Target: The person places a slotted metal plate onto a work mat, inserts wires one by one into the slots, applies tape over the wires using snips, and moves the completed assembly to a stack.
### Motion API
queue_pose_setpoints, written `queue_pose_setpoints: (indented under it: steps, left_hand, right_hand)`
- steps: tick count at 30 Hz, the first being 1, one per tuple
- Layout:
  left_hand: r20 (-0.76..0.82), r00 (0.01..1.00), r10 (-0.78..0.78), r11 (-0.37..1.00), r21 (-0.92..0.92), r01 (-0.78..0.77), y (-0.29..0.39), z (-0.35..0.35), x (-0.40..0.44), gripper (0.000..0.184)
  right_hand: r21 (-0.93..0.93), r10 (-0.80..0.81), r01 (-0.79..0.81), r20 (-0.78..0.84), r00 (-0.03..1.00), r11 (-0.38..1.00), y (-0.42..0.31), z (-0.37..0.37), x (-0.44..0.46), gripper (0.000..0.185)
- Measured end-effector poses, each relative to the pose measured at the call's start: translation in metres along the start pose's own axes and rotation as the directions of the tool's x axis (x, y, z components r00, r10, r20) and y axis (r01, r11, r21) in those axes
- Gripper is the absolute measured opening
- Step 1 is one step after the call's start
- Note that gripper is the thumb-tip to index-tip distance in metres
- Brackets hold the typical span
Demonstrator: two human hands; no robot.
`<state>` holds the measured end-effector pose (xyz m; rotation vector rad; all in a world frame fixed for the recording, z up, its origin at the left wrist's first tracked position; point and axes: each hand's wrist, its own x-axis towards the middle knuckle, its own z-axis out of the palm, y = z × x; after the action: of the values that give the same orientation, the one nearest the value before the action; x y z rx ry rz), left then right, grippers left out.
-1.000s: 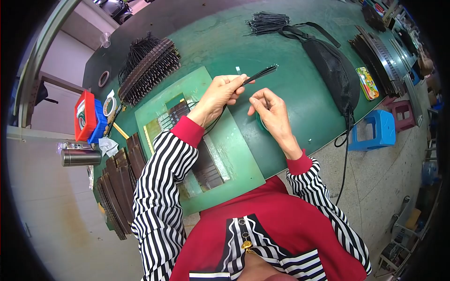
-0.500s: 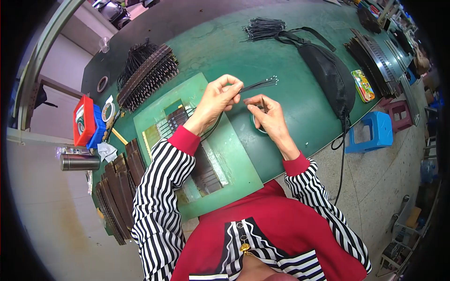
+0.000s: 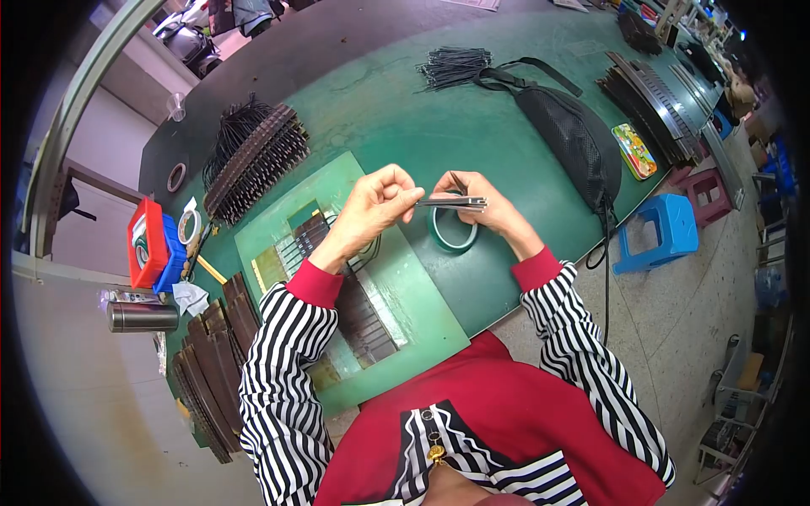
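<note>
My left hand (image 3: 375, 202) pinches a small bundle of thin black wires (image 3: 451, 202) between thumb and fingertips. The bundle points right, its pale-tipped ends lying across the fingers of my right hand (image 3: 494, 207). A slim dark pointed tool (image 3: 458, 180), perhaps tweezers, sticks up from my right hand's closed fingers; its lower part is hidden. Just below the hands a roll of green tape (image 3: 440, 239) lies on the table. Under my left forearm is a green board (image 3: 426, 316), with a dark brown strip (image 3: 364, 308) and several wires in its cut-out.
At the back left are a pile of wired brown strips (image 3: 261, 160) and tape rolls. Red (image 3: 145, 244) and blue bins (image 3: 173, 257) stand at the left edge. A black bag (image 3: 565, 126), another wire bundle (image 3: 456, 67) and a colourful tin (image 3: 633, 152) lie towards the right.
My right hand has come up to the wire bundle, and its fingers now meet the wire ends. My left hand has lowered slightly, and the bundle lies more level and closer together.
</note>
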<state>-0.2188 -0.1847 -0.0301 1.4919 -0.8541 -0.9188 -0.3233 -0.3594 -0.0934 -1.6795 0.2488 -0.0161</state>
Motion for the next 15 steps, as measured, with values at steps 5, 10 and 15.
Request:
queue_pose_setpoints:
  steps: [5, 10, 15]
  left_hand:
    - [0.06, 0.997, -0.04, 0.999, 0.014, 0.039, 0.006, -0.006, -0.005, 0.01]
    - [0.143, 0.989, -0.027, 1.0, -0.003, 0.028, 0.006, -0.007, -0.008, 0.01]
    - [0.235, 0.971, 0.049, 0.988, 0.133, -0.082, -0.007, -0.001, -0.008, 0.009]
  right_hand:
    - [0.256, 0.046, -0.115, 0.258, 0.965, 0.96, -0.005, -0.042, 0.002, 0.015]
    - [0.154, 0.017, -0.038, 0.135, 0.991, 0.987, -0.008, -0.064, 0.025, 0.015]
    - [-0.664, -0.605, 0.353, -0.189, 0.773, 0.659, -0.022, -0.075, 0.088, 0.021]
